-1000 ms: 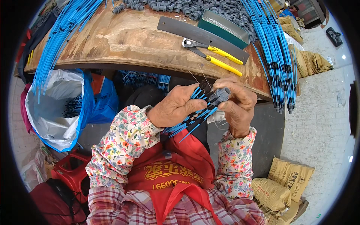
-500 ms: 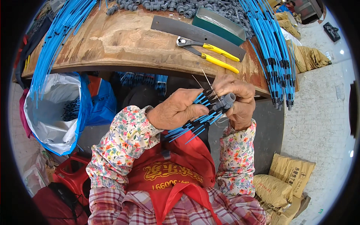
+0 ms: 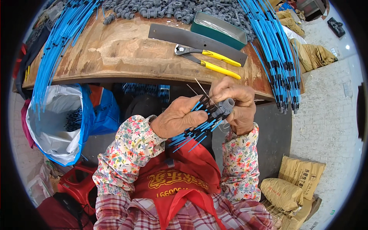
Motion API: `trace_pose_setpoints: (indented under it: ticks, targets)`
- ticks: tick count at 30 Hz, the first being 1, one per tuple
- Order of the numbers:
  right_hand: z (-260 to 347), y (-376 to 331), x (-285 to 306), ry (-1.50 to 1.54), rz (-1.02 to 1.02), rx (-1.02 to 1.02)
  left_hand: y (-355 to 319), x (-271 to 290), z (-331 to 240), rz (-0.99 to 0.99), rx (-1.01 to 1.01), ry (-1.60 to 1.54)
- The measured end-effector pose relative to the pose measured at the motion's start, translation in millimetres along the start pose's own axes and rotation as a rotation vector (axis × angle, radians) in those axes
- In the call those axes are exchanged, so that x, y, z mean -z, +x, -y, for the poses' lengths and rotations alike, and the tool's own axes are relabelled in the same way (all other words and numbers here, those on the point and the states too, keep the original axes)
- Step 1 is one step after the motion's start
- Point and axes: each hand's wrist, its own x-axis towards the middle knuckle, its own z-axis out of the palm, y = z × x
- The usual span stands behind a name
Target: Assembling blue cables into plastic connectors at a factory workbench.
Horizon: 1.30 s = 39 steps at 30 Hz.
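My left hand (image 3: 180,119) is closed round a bundle of thin blue plastic rods (image 3: 199,141) with black sections, their free ends fanning out below it. Against the bundle's right side lies a grey threaded pipe fitting (image 3: 226,106), its open round end facing up and right. My right hand (image 3: 239,102) is closed at the fitting, fingers curled behind and beside it. Two thin stiff wires (image 3: 202,87) stick up between the hands. A fine pale strand loops below the fitting. What the right fingertips pinch is partly hidden.
On the wooden bench (image 3: 126,46) ahead lie yellow-handled pincers (image 3: 214,61), a flat metal strip (image 3: 191,43), a green tray (image 3: 218,32) and heaped grey fittings (image 3: 153,9). Blue rods overhang both bench ends. A lined blue bag (image 3: 57,142) stands left; brown sacks (image 3: 285,193) lie right.
The whole view has shifted slightly, with the bench things lower and a little left in the picture. Both hands keep nearly the same grip on the bundle and the fitting.
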Motion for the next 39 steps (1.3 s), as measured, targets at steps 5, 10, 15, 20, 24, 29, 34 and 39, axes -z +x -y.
trace_pose_setpoints:
  ticks: [5, 10, 15, 20, 24, 29, 34, 39]
  targets:
    - [-0.2, 2.3, -2.2, -0.013, 0.01, 0.023, -1.1, 4.2, -7.2, -0.01, 0.092, -0.035]
    - [9.8, 2.6, -7.6, -0.179, 0.049, 0.078, 0.0, 2.5, -15.6, -0.032, 0.196, -0.177]
    - [13.0, 10.2, -17.8, -0.256, 0.141, 0.236, -7.9, 3.9, -29.7, -0.036, 0.28, -0.242]
    - [20.9, 11.0, -38.9, -0.138, 0.194, 0.214, -23.2, 6.3, -26.5, 0.02, 0.184, -0.302]
    - [41.8, 16.3, -44.7, -0.498, 0.078, 0.145, -21.8, 0.2, -42.1, -0.144, 0.161, -0.3]
    - [39.9, 11.4, -73.8, -0.361, -0.479, 0.083, -8.3, -13.2, -47.6, -0.399, -0.029, -0.025]
    - [45.6, 3.3, -58.9, -0.658, -0.332, 0.111, 0.5, -29.8, -43.4, -0.477, -0.115, 0.347]
    - [36.3, 1.4, -39.8, -0.625, -0.271, 0.066, -2.4, -39.1, -29.5, -0.473, -0.079, 0.325]
